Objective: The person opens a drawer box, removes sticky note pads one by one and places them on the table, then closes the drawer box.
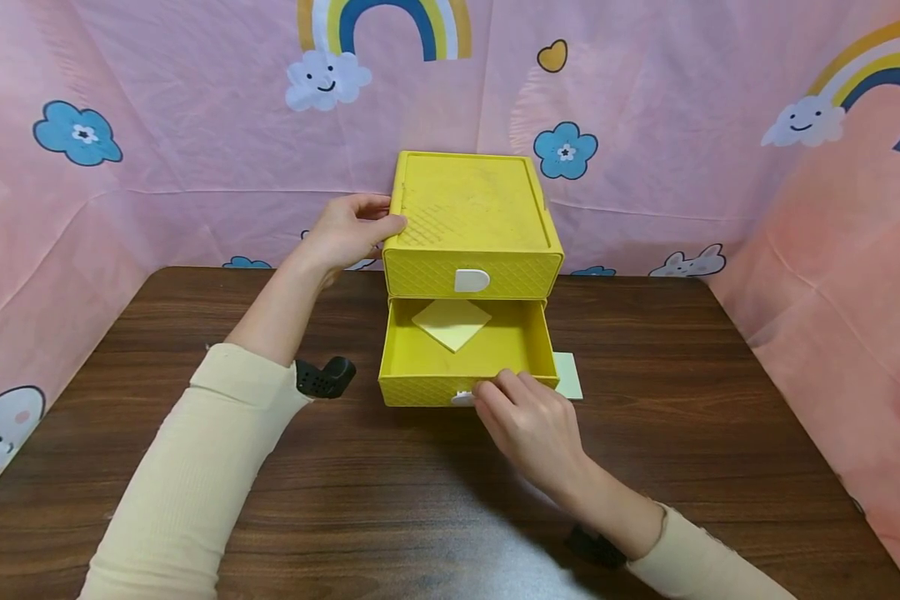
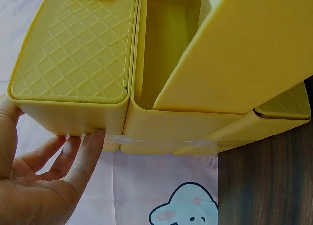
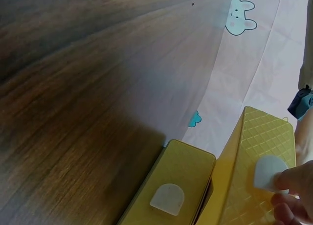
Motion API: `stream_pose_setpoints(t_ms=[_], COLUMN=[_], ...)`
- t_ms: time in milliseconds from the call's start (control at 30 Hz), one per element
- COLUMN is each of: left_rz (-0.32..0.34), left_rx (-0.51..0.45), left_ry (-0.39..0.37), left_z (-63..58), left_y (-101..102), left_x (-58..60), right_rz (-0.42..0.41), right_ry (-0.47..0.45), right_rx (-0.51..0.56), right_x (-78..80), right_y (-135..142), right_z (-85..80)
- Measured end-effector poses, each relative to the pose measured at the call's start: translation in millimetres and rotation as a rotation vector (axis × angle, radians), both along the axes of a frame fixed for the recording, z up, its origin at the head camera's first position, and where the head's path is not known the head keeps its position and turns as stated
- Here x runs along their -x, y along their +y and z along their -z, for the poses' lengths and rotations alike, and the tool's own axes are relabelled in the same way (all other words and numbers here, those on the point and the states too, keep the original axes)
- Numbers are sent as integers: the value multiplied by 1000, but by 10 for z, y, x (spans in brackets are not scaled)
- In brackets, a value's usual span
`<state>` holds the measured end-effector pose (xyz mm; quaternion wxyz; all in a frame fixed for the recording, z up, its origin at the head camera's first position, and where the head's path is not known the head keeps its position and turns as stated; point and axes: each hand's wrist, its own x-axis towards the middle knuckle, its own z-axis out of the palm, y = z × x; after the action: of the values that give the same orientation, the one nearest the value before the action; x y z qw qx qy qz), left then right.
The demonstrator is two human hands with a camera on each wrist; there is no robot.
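The right hand pinches the white tab of the drawer, extended toward the tabletop's near edge. Near the far edge, the left hand grips the yellow cabinet by its upper left edge, presumably as a brace.

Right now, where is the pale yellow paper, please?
In the head view, the pale yellow paper is in the open drawer, toward the back and slightly left of centre, just below the closed top drawer in the picture.

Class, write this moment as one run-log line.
left hand: touches yellow cabinet | right hand: pinches white handle | middle drawer: pulled out, note inside
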<state>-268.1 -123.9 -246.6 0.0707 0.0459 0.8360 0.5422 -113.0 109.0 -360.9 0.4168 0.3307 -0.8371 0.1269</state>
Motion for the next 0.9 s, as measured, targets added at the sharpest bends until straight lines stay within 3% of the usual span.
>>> stream_pose_setpoints(t_ms=[567,900], left_rz=[0,5], left_rx=[2,3], left_ry=[0,14], left_z=[-2,12], left_y=[-1,0], left_x=[-9,-5], right_rz=[-15,-34], right_ry=[26,64], right_rx=[-12,-19], right_x=[-130,-250], right_y=[0,-56], right_z=[-44,-234])
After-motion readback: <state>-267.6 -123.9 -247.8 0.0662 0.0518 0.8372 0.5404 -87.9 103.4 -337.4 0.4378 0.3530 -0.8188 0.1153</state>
